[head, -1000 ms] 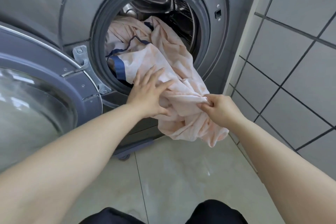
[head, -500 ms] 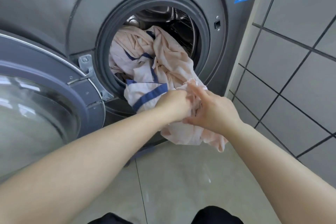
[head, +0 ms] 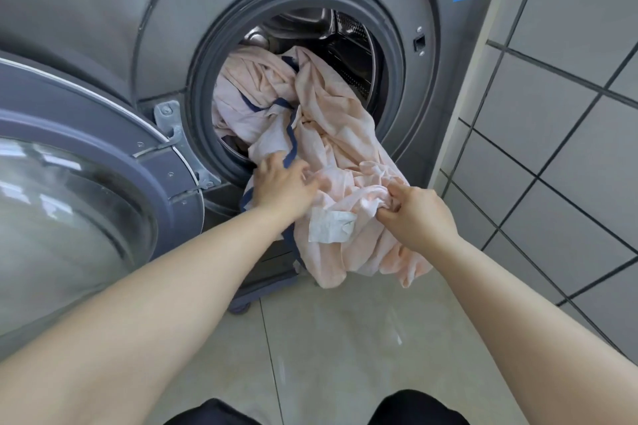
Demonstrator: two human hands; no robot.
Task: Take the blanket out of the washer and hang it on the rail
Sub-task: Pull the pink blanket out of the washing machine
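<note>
A pale pink blanket (head: 331, 134) with dark blue trim spills out of the round opening of a grey front-loading washer (head: 407, 55) and hangs down toward the floor. A white care label shows on its hanging part. My left hand (head: 283, 183) lies on the blanket at the lower left of the opening, fingers reaching into the folds and blurred. My right hand (head: 417, 210) grips a bunched fold of the blanket in front of the washer. Part of the blanket still lies inside the drum. No rail is in view.
The washer's open door (head: 103, 190), with its glass bowl, swings out at the left, close to my left arm. A grey tiled wall (head: 552, 134) stands at the right. Pale floor tiles (head: 345, 338) lie below, with my dark-clothed knees at the bottom edge.
My hands have drawn apart: the left moved left onto the blanket by the opening, the right holds a fold lower right. More blanket hangs out, and the white label now shows.
</note>
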